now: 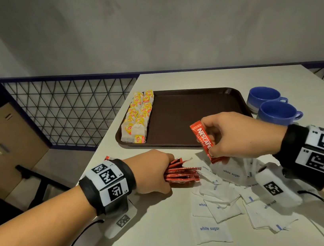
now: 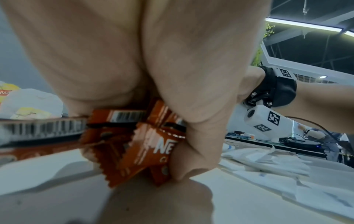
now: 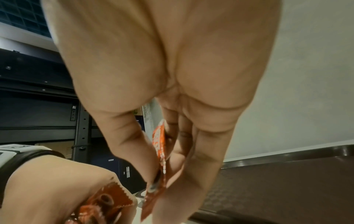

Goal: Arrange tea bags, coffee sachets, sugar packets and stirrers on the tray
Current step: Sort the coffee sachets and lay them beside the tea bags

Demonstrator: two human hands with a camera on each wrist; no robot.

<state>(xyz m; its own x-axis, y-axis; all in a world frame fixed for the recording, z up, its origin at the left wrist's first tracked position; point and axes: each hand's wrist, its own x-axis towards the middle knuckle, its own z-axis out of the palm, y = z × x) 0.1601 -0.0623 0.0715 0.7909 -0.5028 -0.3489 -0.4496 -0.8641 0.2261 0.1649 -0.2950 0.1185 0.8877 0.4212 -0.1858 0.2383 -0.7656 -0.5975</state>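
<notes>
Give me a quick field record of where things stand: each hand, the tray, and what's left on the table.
left hand: grips a bundle of coffee sachets against the table
right hand: pinches a single coffee sachet near the tray's front edge
tray: tea bags in rows along its left side, rest bare
sugar packets: scattered loose on the table
blue cups: two, right of the tray

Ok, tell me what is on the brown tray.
Only tea bags, in rows along the left side of the tray. The right hand, pinching a coffee sachet, covers its near right corner.
</notes>
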